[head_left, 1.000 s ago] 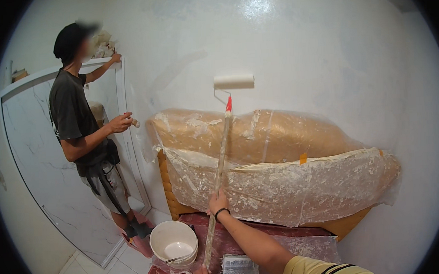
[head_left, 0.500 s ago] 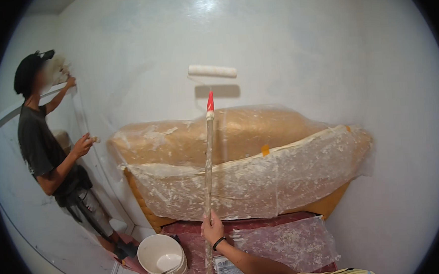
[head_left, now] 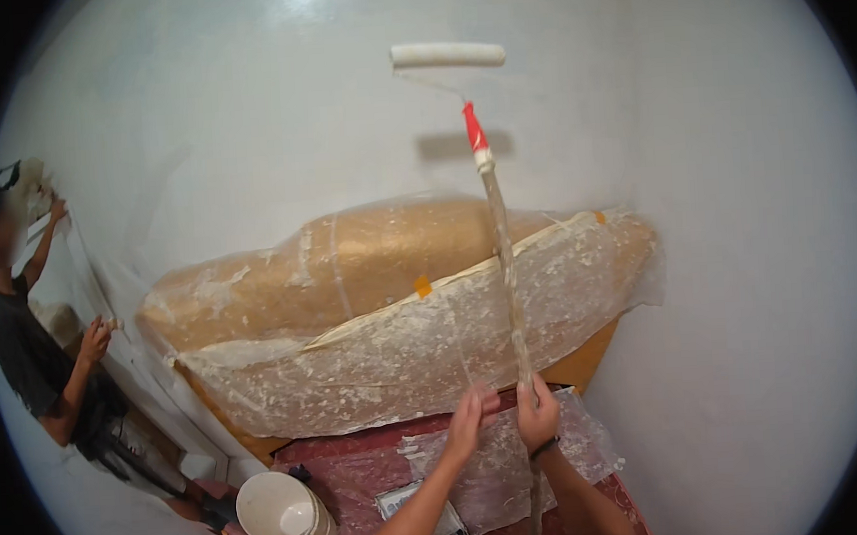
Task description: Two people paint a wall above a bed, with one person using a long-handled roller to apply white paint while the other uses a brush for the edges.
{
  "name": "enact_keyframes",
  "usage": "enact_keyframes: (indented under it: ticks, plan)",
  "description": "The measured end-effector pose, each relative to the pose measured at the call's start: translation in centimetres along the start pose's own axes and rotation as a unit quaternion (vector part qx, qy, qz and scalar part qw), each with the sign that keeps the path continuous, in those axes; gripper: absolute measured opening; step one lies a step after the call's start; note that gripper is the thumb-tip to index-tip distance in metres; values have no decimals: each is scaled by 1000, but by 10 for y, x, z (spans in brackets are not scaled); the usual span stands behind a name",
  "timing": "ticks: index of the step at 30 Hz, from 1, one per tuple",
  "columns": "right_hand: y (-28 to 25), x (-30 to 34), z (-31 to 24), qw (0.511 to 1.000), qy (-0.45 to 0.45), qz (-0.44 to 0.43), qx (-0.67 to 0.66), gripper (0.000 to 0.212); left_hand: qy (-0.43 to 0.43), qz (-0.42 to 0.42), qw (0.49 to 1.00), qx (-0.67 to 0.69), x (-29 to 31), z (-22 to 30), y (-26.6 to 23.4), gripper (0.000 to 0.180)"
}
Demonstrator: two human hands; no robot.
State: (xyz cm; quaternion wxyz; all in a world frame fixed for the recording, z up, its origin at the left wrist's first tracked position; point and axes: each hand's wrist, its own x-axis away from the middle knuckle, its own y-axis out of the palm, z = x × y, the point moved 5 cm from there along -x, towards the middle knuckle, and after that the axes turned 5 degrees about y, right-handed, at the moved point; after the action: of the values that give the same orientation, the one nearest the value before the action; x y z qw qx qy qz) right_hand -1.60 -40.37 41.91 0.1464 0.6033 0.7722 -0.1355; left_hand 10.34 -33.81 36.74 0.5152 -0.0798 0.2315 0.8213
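Note:
A paint roller with a pale sleeve (head_left: 448, 55) and a red handle (head_left: 475, 127) is fixed to the top of a long, paint-smeared pole (head_left: 506, 263). It stands in front of the white wall, and a shadow falls below it. My right hand (head_left: 539, 422), with a dark band on the wrist, is closed round the lower pole. Just left of the pole my left hand (head_left: 468, 422) is raised, its fingers stretched out and somewhat blurred, with nothing seen in it. The pole's lower end runs down between my forearms.
Clear plastic sheeting (head_left: 385, 367) with pale splatters covers a tan headboard-like piece (head_left: 398, 240). Below lies a red covered surface (head_left: 347, 470) with a newspaper-like sheet (head_left: 412, 501). A white bucket (head_left: 257, 499) stands at lower left. Another person (head_left: 36, 356) works beside a door frame.
My view has swung right, so the person and bucket sit further left. The roller appears higher and more to the right. My left hand has come into view beside the pole.

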Motion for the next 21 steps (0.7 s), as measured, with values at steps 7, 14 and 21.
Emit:
enact_keyframes:
  ticks: [7, 14, 21]
  plan:
    - [-76, 44, 34, 987, 58, 31, 148, 27, -76, -29, 992, 96, -90, 16, 119, 39]
    - [-181, 118, 84, 929, 153, 37, 336, 37, -101, -43, 990, 90, -66, -69, 176, 33]
    - [-299, 241, 70, 844, 269, 61, 460, 41, -185, -58, 964, 180, -63, -76, 225, 34]
